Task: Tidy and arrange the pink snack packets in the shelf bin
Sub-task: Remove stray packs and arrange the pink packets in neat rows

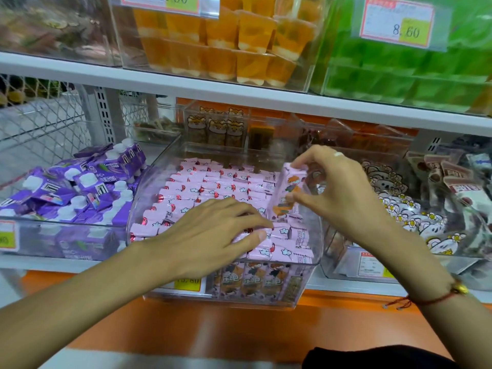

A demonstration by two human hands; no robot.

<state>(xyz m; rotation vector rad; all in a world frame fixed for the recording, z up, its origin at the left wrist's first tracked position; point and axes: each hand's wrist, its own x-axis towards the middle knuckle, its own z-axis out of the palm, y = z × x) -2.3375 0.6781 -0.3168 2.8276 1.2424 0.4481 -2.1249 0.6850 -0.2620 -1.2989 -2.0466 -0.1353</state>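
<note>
A: Head view, looking down at the shelf. Where did the pink packets (213,193) sit?

B: In the clear bin (308,265) at the centre, packed in rows on edge. More packets stood upright against its front wall at 6 o'clock, just beside a yellow price tag (187,283).

A: And the hands?

B: The left hand (210,233) lay flat on the front rows, fingers straight and spread, pressing the packets down. The right hand (338,187) pinched one pink packet (286,193) between thumb and fingertips, holding it nearly upright at the bin's 3 o'clock side, above the rows. A red string bracelet (431,298) circled that wrist.

A: What crowded the bin?

B: At 9 o'clock, touching its wall, a bin of purple cartons (80,187) with white caps. At 3 o'clock, a bin of cartoon-printed pouches (415,217), partly hidden behind the right hand and wrist. At 12 o'clock, behind the pink rows, a smaller clear box of fox-printed packets (218,129).

A: Anything overhead?

B: A white shelf board (159,78) ran across at 12 o'clock, bearing orange jelly cups (239,43) and a green-filled bin (399,67) with a price card (398,22). The left forearm covered the bin's front corner at 7 o'clock. An orange ledge (213,328) ran below.
</note>
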